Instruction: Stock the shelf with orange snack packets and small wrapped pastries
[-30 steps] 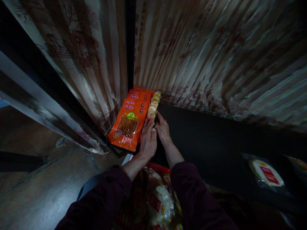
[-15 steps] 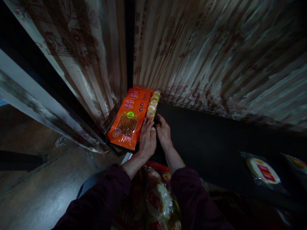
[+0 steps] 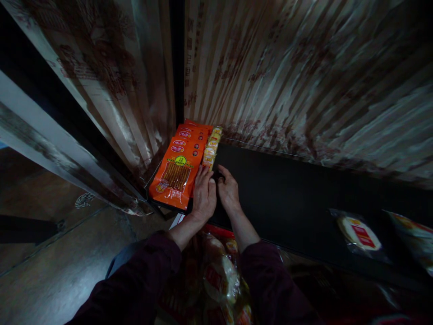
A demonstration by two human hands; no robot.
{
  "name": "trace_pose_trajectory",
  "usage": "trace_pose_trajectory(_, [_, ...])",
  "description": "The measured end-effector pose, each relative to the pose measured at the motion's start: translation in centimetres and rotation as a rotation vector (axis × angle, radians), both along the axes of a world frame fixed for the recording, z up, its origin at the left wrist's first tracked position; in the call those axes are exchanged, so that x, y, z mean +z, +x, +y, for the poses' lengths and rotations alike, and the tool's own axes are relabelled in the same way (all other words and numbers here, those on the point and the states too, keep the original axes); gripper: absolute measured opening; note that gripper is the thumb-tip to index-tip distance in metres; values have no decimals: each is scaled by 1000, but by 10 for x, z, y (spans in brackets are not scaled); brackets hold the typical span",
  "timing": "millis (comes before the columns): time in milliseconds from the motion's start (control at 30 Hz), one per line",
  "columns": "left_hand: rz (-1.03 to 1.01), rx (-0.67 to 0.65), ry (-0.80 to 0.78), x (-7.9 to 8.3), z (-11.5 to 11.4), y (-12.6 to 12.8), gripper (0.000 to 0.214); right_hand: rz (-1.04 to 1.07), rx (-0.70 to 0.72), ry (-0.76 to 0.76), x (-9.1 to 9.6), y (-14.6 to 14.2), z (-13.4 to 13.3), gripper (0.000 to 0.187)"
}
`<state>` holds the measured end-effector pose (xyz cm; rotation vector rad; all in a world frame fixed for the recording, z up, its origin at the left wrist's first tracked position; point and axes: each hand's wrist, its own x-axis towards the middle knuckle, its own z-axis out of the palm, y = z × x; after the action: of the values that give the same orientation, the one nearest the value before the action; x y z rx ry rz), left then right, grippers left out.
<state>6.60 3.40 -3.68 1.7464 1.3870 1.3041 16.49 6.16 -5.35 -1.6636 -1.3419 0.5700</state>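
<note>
Overlapping orange snack packets [image 3: 176, 169] lie at the left end of a black shelf [image 3: 277, 189]. Along their right side runs a narrow row of small yellow packets [image 3: 210, 149]. My left hand [image 3: 204, 192] rests flat at the near end of that row, fingers stretched out over the yellow packets and beside the orange ones. Just right of it, my right hand [image 3: 229, 188] is on the shelf with its fingers loosely curved and apart. Nothing shows in its grasp, and a small gap separates it from the row.
Pleated, printed curtains [image 3: 257, 81] hang behind and to the left, around a dark post [image 3: 179, 58]. On the shelf's right lie a wrapped round white food [image 3: 360, 234] and another packet [image 3: 414, 234]. Below the shelf, a bag of wrapped foods [image 3: 219, 275] stands between my arms.
My right hand has moved slightly away from the yellow row and its fingers have loosened. My left hand stays at the row's near end. The whole view has shifted a little.
</note>
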Motion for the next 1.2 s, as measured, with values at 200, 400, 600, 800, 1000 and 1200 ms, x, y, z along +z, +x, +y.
trace_pose_trajectory(200, [16, -17, 16, 3, -4, -3, 42, -7, 18, 33, 1, 0, -8, 49])
trace_pose_trajectory(400, [12, -32, 20, 2, -11, -1, 38, -19, 8, 15, 3, -2, -14, 46])
trace_pose_trajectory(600, [29, -46, 29, 1, -19, -1, 37, -42, 26, 52, 1, -6, -24, 41])
trace_pose_trajectory(800, [27, -74, 58, 3, -29, -2, 35, -47, 59, 51, 0, -6, -40, 39])
trace_pose_trajectory(1000, [16, -134, 37, 2, -45, -1, 32, -24, 58, 84, -2, -2, -59, 35])
trace_pose_trajectory(1200, [46, -199, 32, 2, -63, -4, 31, -44, 87, 89, 3, 2, -81, 35])
